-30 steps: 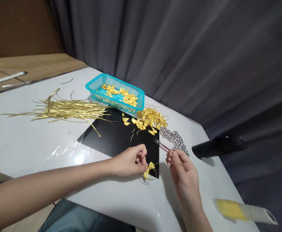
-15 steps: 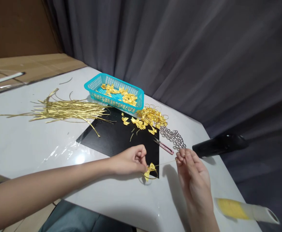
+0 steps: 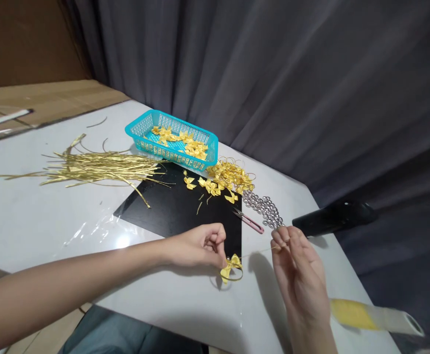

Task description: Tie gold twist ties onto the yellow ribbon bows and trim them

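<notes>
Near the front edge of a black mat, my left hand pinches a yellow ribbon bow that has a looped gold cord. A thin gold strand runs from the bow across to my right hand, whose fingertips are pressed together on it. Beyond my hands lie pink-handled snips and a cluster of silver beads. More yellow bows rest on the back of the mat, beside a pile of looped bows.
A turquoise basket holding yellow bows stands at the back. Gold cords lie in a bundle at the left. To the right are a black cylindrical object and a roll with yellow material. A grey curtain hangs behind the white table.
The bow in my left hand sits slightly lower and has turned a little. My right hand has shifted slightly to the right, with the strand still stretching between the hands.
</notes>
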Available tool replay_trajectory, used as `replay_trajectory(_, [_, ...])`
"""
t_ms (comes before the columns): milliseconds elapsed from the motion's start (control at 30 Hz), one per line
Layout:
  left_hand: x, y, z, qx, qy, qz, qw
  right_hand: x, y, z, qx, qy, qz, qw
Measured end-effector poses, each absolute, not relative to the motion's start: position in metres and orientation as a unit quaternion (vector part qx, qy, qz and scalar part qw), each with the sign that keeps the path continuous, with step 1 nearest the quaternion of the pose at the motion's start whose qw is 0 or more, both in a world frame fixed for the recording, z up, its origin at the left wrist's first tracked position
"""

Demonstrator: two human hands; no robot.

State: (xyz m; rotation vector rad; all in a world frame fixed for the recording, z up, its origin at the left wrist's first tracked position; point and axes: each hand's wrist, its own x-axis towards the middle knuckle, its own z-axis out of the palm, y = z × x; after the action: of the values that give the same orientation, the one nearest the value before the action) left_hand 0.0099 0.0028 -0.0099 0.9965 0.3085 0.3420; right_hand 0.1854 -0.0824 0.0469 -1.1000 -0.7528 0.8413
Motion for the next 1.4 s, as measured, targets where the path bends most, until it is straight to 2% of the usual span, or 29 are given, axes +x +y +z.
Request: replay_trajectory(1400, [0.012, 0.004, -0.012, 0.464, 0.151, 0.156, 0.859, 0.206, -0.091, 0.057, -0.385, -0.256, 0.392, 0.796])
